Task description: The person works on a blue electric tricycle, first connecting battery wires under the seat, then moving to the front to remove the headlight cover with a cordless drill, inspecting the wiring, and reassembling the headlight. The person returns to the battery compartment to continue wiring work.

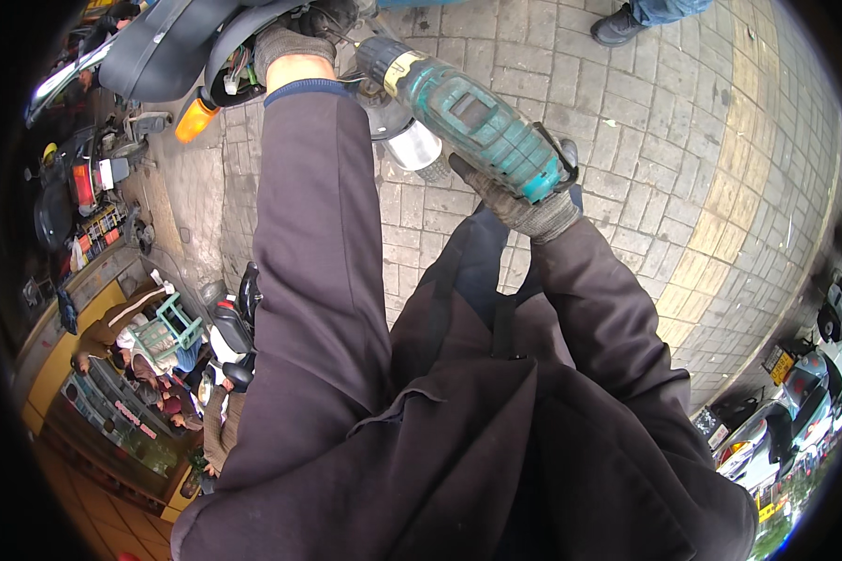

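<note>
My right hand [533, 208], in a grey knit work glove, is closed around the lower end of a teal cordless drill [482, 131]. The drill slants up and left, its black chuck [381, 58] and thin bit pointing at a motorbike's dark opened housing [229, 56]. In a matching glove, my left hand [293, 49] reaches into that housing close to the bit. Its fingers curl away from view, and what they grip is hidden. Loose wires show beside it. Below the chuck is a shiny silver cylinder [413, 147], and an orange turn signal [196, 117] hangs from the housing's left.
Grey paving [617, 159] with a yellowish strip [720, 224] spreads to the right. A person's dark shoe [617, 26] stands at the top. Parked motorbikes [84, 178], a green stool [173, 327] and people line the left. Parked vehicles [805, 383] stand at the far right.
</note>
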### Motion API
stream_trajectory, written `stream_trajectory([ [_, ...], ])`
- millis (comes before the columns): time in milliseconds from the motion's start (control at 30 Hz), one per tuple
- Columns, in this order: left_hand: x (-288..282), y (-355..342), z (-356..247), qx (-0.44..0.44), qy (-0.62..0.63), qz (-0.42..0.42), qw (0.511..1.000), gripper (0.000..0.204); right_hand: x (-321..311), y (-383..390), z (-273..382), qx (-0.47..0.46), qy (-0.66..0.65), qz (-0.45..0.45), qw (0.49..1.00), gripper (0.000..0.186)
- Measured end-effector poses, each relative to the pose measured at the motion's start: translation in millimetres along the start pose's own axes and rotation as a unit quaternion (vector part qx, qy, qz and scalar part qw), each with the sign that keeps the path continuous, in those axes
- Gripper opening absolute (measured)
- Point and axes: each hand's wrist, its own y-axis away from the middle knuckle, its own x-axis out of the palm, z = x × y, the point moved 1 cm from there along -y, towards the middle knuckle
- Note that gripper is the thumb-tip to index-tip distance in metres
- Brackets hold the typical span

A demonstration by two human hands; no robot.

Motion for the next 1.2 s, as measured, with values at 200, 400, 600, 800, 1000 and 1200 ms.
stream_trajectory([
  [200,0.9,-8.2,-1.7,-0.008,-0.034,0.051,0.998,0.042,19.6,5.6,4.3,0.003,0.004,0.006,1.0,0.093],
  [400,22.0,29.4,-2.9,-0.041,0.073,-0.087,0.993,0.033,14.8,2.6,3.0,0.014,-0.005,0.014,1.0,0.093],
  [600,21.1,35.4,-6.4,-0.054,0.018,-0.11,0.992,0.026,-16.9,-25.6,-7.4,0.241,-0.433,0.278,0.823,0.077],
  [800,-23.5,4.2,-18.7,0.028,-0.277,0.063,0.958,0.028,7.8,-23.8,-4.6,-0.105,0.244,0.153,0.952,0.05],
  [1000,-6.0,3.6,-15.0,-0.043,0.015,-0.02,0.999,0.027,30.5,-19.6,2.8,0.17,-0.25,0.077,0.95,0.045],
  [1200,15.2,22.7,-6.4,0.004,-0.03,-0.118,0.993,0.027,5.4,-45.1,-21.5,-0.273,0.429,0.217,0.833,0.047],
])
